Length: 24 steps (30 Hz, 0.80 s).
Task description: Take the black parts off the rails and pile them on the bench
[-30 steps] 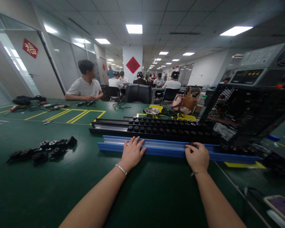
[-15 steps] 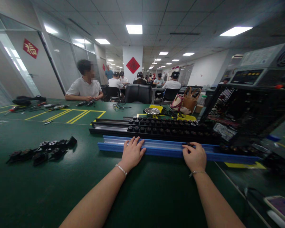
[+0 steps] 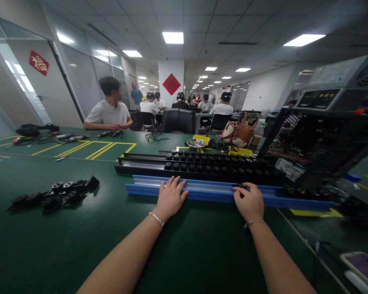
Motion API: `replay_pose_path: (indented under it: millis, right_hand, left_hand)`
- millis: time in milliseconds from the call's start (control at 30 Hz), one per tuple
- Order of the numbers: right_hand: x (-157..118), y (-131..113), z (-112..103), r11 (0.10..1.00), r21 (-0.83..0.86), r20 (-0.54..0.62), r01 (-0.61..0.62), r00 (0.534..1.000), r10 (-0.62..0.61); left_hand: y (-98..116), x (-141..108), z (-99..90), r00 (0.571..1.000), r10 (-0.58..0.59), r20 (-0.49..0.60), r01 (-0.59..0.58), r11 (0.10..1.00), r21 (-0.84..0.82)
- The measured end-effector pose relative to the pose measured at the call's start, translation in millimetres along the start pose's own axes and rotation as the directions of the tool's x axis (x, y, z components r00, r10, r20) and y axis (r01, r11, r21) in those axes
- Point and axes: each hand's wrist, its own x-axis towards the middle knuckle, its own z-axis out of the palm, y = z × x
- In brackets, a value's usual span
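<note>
A long blue channel rail (image 3: 208, 190) lies across the green table in front of me. My left hand (image 3: 171, 195) rests open on its left part, fingers spread over the near wall. My right hand (image 3: 249, 200) is closed on a small black socket module (image 3: 239, 185) inside the channel, mostly hidden by the fingers. More black modules (image 3: 303, 192) sit in a row at the rail's right end. Behind it lie black rails (image 3: 141, 164), fitted with rows of similar round-faced modules (image 3: 191, 167).
Loose black modules (image 3: 66, 192) lie in a group at the left. An opened computer case (image 3: 322, 143) stands at the right, behind the rail's end. A metal bowl (image 3: 196, 143) and cables (image 3: 155, 136) are farther back. A phone (image 3: 363, 265) lies front right. A person (image 3: 108, 112) sits across the table.
My right hand has shifted slightly left along the blue rail with the black module. My left hand stays in place. A standing person in the background has moved a little left.
</note>
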Motion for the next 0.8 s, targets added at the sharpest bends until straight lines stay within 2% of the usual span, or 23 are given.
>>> replay_pose_path:
  millis: [800]
  right_hand:
    - [-0.1, -8.4, -1.4, 0.998, 0.036, 0.067, 0.059, 0.996, -0.061]
  left_hand:
    - [0.9, -0.1, -0.8, 1.0, -0.014, 0.013, 0.014, 1.0, -0.004]
